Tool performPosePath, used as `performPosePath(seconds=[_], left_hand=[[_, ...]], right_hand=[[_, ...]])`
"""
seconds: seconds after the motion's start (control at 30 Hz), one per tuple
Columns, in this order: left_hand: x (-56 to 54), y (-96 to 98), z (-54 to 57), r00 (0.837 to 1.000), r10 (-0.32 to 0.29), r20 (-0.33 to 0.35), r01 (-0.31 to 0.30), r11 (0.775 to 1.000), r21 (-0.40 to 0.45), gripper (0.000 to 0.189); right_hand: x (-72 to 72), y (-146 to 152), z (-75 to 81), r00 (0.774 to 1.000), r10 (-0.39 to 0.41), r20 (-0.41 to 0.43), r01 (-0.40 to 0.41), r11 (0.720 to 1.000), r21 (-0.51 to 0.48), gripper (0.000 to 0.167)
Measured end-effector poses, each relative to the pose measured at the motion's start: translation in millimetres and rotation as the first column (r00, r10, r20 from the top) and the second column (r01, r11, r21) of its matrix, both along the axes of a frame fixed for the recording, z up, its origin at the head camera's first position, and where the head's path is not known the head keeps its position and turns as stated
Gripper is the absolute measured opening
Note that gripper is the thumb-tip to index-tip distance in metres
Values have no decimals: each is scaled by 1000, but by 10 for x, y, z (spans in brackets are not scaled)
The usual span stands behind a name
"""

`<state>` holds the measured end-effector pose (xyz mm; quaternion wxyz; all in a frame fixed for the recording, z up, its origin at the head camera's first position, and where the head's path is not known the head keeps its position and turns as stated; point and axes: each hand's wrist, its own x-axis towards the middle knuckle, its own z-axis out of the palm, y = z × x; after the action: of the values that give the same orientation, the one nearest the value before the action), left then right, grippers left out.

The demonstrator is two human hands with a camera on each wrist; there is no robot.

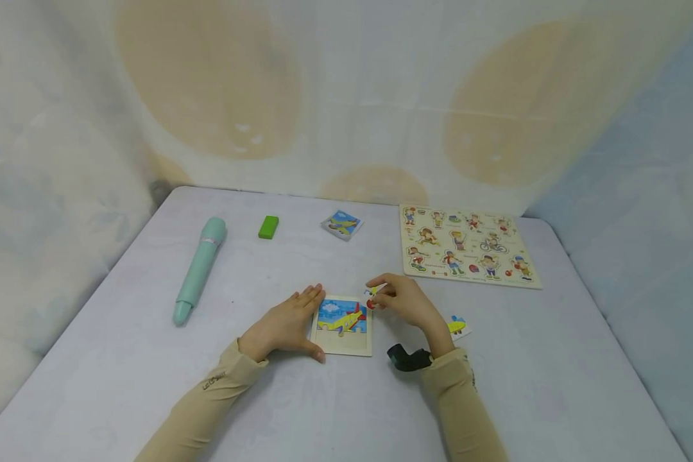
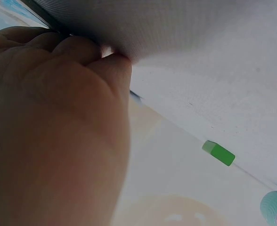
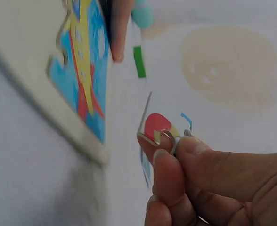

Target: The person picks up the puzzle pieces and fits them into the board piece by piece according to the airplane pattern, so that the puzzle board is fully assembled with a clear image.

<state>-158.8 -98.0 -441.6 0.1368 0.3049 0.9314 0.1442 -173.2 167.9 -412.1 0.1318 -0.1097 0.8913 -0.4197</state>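
A small wooden jigsaw tray lies in the middle of the table. Its upper part is filled with airplane pieces in blue, yellow and red; bare wood shows along the near side. My left hand rests at the tray's left edge, fingers straight toward the far corner and thumb spread to the near edge. Between thumb and fingertips, my right hand pinches a white puzzle piece with a red patch, at the tray's far right corner. Another puzzle piece, yellow and blue, lies partly hidden behind the right forearm.
A mint-green microphone-shaped thing lies at the left. Toward the back are a green block and a small airplane picture. A pegboard puzzle with sports figures is at the back right. Something black is beside the right wrist.
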Motion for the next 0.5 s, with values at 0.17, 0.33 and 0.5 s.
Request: performPosePath(seconds=[0.17,0.33,0.5], left_hand=[[-4,4,10,1000,0,-3,0,1000,9,128],[-4,0,13,1000,-3,4,3,1000,6,127],[1,-7,14,1000,-8,6,8,1000,14,127]], right_hand=[[12,-171,-47,999,17,27,-16,999,-38,24],[41,-330,-126,993,72,91,-62,993,-104,27],[87,-467,-168,983,147,111,-139,987,-77,25]])
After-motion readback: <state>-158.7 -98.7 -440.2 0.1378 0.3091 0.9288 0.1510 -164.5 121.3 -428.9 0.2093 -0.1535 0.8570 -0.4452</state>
